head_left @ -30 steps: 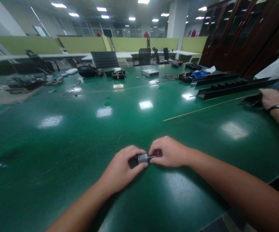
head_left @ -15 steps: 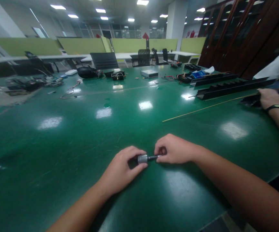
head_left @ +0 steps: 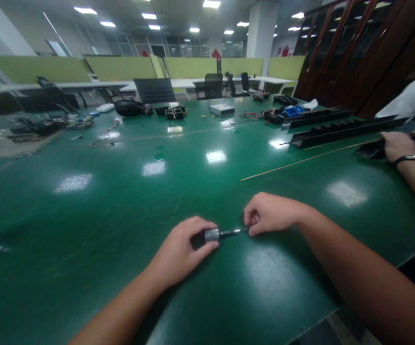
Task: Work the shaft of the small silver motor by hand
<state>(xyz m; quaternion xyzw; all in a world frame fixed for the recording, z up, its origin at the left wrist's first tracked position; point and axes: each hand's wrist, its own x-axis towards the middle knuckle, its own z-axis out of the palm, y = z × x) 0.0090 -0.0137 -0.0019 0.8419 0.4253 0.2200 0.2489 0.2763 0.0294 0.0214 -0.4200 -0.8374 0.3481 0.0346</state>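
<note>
A short silver cylinder (head_left: 212, 235) with a thin dark shaft (head_left: 230, 233) lies low over the green tabletop, its shaft pointing right and ending in a bright tip. My left hand (head_left: 184, 247) grips the cylinder between thumb and fingers. Just beyond the shaft's tip, my right hand (head_left: 270, 214) is closed in a pinch. A small dark piece (head_left: 247, 229) shows at its fingertips, too small to name. A narrow gap separates that piece from the shaft.
A thin yellowish rod (head_left: 293, 164) lies across the green table (head_left: 121, 206). Long black channels (head_left: 340, 132) stand at the right, where another person's hand (head_left: 399, 146) works. Electronic parts (head_left: 52, 122) are heaped far left; a white-grey box (head_left: 222, 109) sits at the back.
My right hand has moved right and slightly away from me, off the shaft, with a small dark piece in its fingertips. The shaft's end is now exposed. My left hand has stayed put.
</note>
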